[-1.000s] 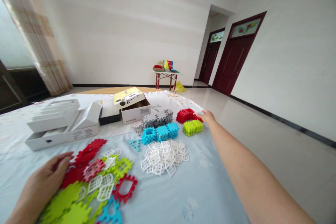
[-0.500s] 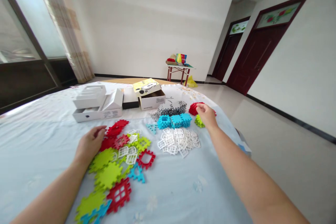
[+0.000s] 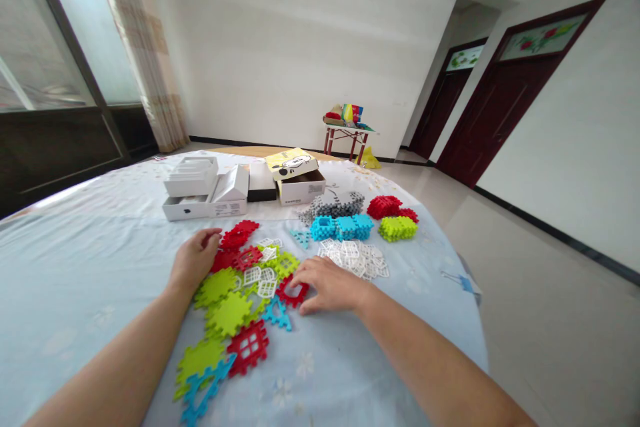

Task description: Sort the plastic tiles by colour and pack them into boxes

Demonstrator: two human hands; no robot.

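My left hand [image 3: 195, 259] rests at the left edge of the mixed pile, its fingers curled beside the red pieces [image 3: 239, 235]; whether it grips one is hard to see. My right hand [image 3: 327, 285] reaches over a red frame piece [image 3: 287, 292] with its fingers apart, nothing held. Green plates [image 3: 229, 313], white window grilles [image 3: 267, 283], a red window piece [image 3: 249, 347] and a blue triangle piece [image 3: 206, 388] lie loosely around. Behind my right hand spreads a heap of white grilles [image 3: 357, 257].
Stacked blue pieces [image 3: 345, 227], grey pieces [image 3: 335, 205], red pieces [image 3: 384, 205] and green pieces [image 3: 398, 228] stand behind the grille heap. White boxes [image 3: 205, 208] and a yellow-lidded box [image 3: 300, 190] sit farther back on the cloth-covered table [image 3: 350, 373].
My right hand has moved from the red and green stacks at the right to the red frame piece in the pile, its fingers opening. The whole view has shifted slightly.
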